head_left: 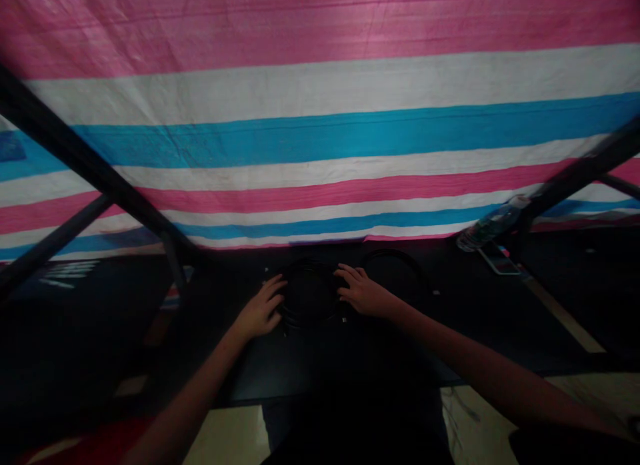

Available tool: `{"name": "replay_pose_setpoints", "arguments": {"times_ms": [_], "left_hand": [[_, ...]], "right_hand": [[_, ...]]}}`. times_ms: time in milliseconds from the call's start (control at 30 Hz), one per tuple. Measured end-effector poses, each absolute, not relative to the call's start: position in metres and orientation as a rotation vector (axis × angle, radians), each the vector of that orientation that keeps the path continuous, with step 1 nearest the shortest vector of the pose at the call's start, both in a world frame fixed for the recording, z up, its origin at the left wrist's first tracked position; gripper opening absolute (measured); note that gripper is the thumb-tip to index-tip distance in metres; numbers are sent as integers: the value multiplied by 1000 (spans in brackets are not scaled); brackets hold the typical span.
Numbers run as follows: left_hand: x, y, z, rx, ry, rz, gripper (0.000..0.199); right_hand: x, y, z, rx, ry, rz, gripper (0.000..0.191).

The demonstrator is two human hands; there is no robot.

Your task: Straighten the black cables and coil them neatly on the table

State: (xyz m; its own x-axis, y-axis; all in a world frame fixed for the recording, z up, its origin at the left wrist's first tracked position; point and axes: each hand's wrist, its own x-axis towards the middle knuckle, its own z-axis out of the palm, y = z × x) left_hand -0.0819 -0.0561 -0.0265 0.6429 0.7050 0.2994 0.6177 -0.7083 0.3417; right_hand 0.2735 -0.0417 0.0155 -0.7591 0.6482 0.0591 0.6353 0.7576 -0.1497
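At the middle of the table (pixel 267 375), black cable (pixel 310 324) already looped, ends (pixel 344 320) loose; left hand (pixel 263 307) and right hand (pixel 362 292) at its sides, both half-curled, hold unclear; toward the table's right, another looped cable (pixel 395 253).

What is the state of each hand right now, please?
Left hand: open, at the left edge of the coiled cable.
Right hand: open, at its right edge.

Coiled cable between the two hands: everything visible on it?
The coiled cable is black, apparently plastic- or rubber-sheathed, wound in a roundish coil of several loops. It lies flat on the dark table, with the left hand at its left edge and the right hand at its right; too dark to tell whether either grips it. A small pale tip, seemingly a connector, shows at lower right.
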Motion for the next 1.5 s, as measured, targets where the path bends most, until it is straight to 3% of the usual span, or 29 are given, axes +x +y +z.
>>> {"name": "replay_pose_setpoints", "arguments": {"times_ms": [167,333,533,933,1200,1500], "left_hand": [[-82,-60,-26,2503,1080,559,36],[-68,-68,-40,2245,1474,934,23],[-32,-74,-53,2039,1783,1141,20],[-30,-66,-50,2067,1595,958,39],[-31,-69,-62,1991,1695,1080,36],[-34,-68,-63,2002,1742,1117,31]], "right_hand": [[278,-51,1,-1185,-2605,442,25],[269,-74,-42,-1601,-1818,510,32],[234,-89,-66,-1762,-1513,476,40],[220,-91,-60,-1839,-1498,379,26],[218,-75,-50,-1966,-1538,505,27],[191,-80,-33,-1765,-1550,493,25]]}}
